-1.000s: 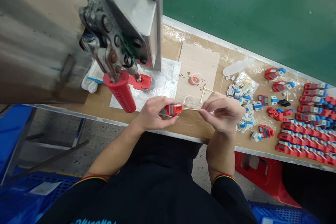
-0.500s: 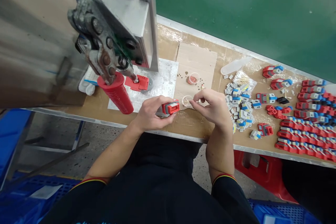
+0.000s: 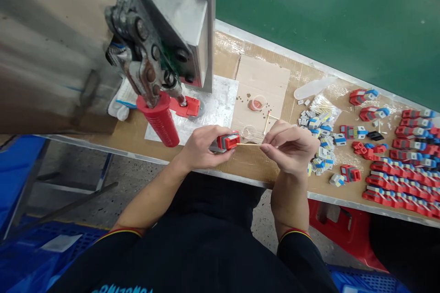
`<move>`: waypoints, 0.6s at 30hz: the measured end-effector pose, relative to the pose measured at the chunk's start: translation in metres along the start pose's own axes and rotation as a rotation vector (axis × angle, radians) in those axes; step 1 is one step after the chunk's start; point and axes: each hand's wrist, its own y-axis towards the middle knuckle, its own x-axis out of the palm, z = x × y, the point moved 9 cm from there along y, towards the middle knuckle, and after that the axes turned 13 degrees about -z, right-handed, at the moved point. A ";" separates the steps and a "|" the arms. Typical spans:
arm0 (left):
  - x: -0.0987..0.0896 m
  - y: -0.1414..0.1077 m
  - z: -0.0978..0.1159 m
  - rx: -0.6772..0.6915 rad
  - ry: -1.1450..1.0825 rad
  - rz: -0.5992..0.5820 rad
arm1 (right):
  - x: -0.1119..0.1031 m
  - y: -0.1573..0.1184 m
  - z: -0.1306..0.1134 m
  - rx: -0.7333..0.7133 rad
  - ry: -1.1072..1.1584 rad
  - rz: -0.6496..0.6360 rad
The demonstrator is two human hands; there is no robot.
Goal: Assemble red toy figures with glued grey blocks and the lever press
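Observation:
My left hand (image 3: 202, 149) is closed around a red and grey toy vehicle cab (image 3: 228, 141) above the table's front edge. Between the fingertips of my right hand (image 3: 292, 144) is a thin wooden cotton swab (image 3: 250, 144). Its far end meets the cab's right side; that tip is hidden. Just behind the swab sits a small clear plastic cup (image 3: 248, 132). Farther back, a second clear cup (image 3: 257, 103) has something reddish in it, with dark spots on the cardboard around it. Other swabs (image 3: 266, 122) lie close to my right fingers.
A toggle press with a red handle (image 3: 160, 121) stands at left, a red part (image 3: 188, 107) under it. Grey, blue and yellow pieces (image 3: 321, 146) are heaped at right by a bag of swabs (image 3: 323, 106). Beyond are rows of red toy vehicles (image 3: 398, 178).
My right hand has moved from the near clear cup, and the swab now reaches across to the cab. My left hand still holds the cab, turned slightly. The camera view has shifted a little.

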 end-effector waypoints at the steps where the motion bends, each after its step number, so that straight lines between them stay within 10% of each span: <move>1: 0.000 0.000 0.000 -0.002 -0.002 -0.001 | 0.003 0.001 0.000 0.010 -0.008 -0.016; 18: 0.001 -0.001 -0.001 0.001 0.017 -0.014 | 0.014 0.005 -0.002 -0.013 0.018 -0.098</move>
